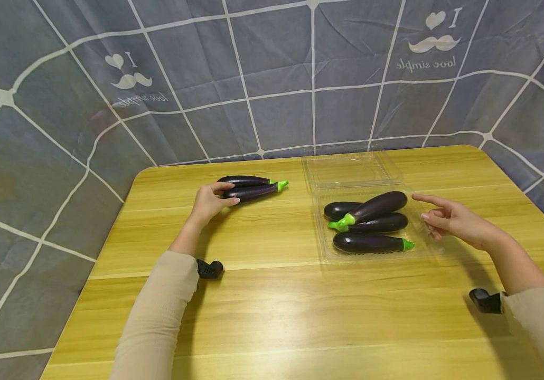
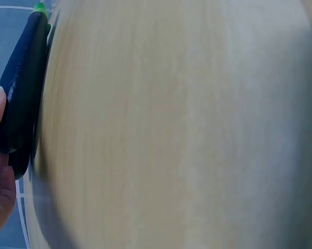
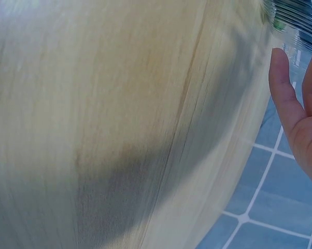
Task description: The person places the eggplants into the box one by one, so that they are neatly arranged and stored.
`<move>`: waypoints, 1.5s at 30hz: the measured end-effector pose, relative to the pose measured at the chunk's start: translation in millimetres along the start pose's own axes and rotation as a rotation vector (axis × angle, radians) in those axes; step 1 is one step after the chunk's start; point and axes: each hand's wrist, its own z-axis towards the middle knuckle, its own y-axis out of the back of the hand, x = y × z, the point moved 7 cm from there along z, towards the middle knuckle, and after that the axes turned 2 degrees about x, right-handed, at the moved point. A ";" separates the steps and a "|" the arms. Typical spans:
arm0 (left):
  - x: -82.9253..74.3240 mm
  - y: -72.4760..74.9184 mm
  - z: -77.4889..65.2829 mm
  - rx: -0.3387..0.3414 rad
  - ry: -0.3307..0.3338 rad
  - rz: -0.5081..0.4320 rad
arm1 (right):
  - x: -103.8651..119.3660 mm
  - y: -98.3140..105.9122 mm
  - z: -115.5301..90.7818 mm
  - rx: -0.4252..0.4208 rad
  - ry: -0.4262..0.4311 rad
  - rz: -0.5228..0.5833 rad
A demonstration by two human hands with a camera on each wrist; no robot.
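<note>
Blue-grey fabric (image 1: 281, 126) with white grid lines (image 1: 313, 58) and moustache prints (image 1: 434, 44) hangs behind and beside the yellowish wooden desk (image 1: 386, 322). Pale glare (image 1: 274, 298) lies on its surface.

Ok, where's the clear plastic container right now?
In the head view, the clear plastic container lies open on the table, right of its middle, with four eggplants in it and the right hand at its right edge.

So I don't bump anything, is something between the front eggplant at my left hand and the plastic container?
Nothing visible; just tabletop separates the front eggplant from the plastic container, whose lid lies open behind it.
</note>
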 end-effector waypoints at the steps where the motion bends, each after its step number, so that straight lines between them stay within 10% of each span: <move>1: -0.1 -0.1 -0.1 0.000 0.001 0.003 | -0.1 -0.1 -0.1 0.000 0.000 0.000; 45: -4.5 -2.4 -2.1 0.014 0.027 -0.057 | 3.3 -1.1 -0.4 0.015 0.013 0.035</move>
